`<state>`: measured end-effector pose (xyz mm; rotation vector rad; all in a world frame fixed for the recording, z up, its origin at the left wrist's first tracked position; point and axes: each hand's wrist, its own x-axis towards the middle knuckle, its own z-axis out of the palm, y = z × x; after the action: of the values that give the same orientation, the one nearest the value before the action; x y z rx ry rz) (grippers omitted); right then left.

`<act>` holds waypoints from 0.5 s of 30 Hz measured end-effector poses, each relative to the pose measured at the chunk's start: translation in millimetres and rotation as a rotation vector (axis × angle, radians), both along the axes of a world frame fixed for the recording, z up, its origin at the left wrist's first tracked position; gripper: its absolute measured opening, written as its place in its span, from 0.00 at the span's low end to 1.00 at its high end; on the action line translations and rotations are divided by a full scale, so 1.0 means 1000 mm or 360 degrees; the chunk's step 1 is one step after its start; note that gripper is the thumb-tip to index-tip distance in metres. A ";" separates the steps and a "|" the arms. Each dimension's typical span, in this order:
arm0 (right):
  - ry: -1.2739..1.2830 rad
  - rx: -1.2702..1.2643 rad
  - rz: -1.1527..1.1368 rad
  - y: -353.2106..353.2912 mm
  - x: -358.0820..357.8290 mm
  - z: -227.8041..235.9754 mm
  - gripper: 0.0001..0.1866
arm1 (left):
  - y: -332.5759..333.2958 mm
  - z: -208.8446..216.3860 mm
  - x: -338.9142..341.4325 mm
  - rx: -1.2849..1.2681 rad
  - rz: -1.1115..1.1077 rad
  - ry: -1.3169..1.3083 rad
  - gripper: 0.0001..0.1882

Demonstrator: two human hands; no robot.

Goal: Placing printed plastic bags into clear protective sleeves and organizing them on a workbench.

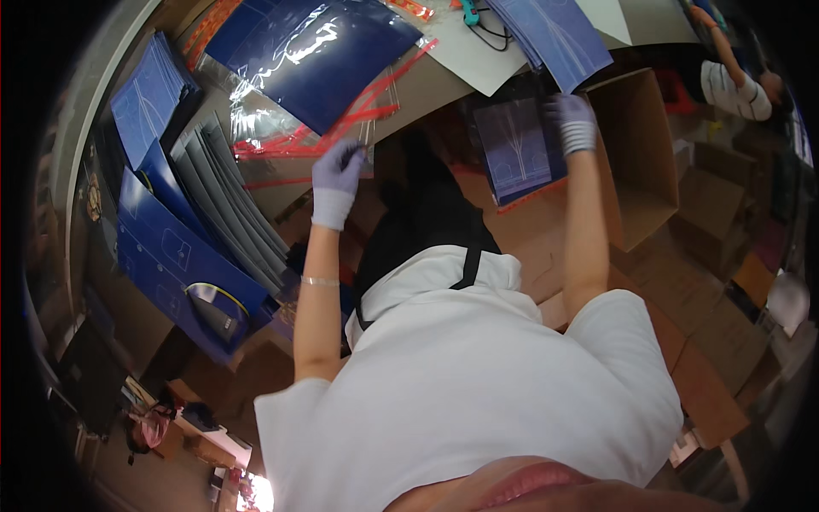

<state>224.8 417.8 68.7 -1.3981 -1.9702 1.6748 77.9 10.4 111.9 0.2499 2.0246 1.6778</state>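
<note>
My left hand (pixel 335 183), in a pale lavender glove, is beside the front edge of the table with its fingers curled together. Clear plastic bags with red edge strips (pixel 281 136) lie right by its fingertips; whether it pinches one is hidden. On the other side, my right hand (pixel 572 126), gloved too and a little blurred, is closed at the right edge of a blue printed folder in a clear bag (pixel 514 154). An orange-red strip runs along that bag's lower edge. The bagged folder hangs tilted beyond the table edge, left of an open carton (pixel 641 162).
A glossy dark blue folder (pixel 316 55) lies on the bags. Stacked blue printed folders (pixel 554 38) and a teal-handled tool (pixel 470 12) are at the far side. Blue and grey folders (pixel 226 196) stand at left. Another person (pixel 734 90) works at far right.
</note>
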 end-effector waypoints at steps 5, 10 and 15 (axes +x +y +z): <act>-0.0349 -0.0529 -0.0719 0.117 0.015 -0.051 0.21 | 0.068 -0.037 -0.090 -0.0707 -0.0504 0.1310 0.13; 0.0447 0.0071 -0.0244 0.089 0.048 -0.025 0.07 | 0.067 -0.066 -0.146 -0.1120 -0.0823 0.1421 0.12; 0.0611 0.0234 -0.0519 -0.025 0.065 0.101 0.09 | 0.059 -0.075 -0.170 -0.0831 -0.0919 0.0930 0.08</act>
<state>290.3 392.9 169.3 -1.1645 -1.5282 1.4836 -91.9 69.6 36.6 1.1097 2.3844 0.7342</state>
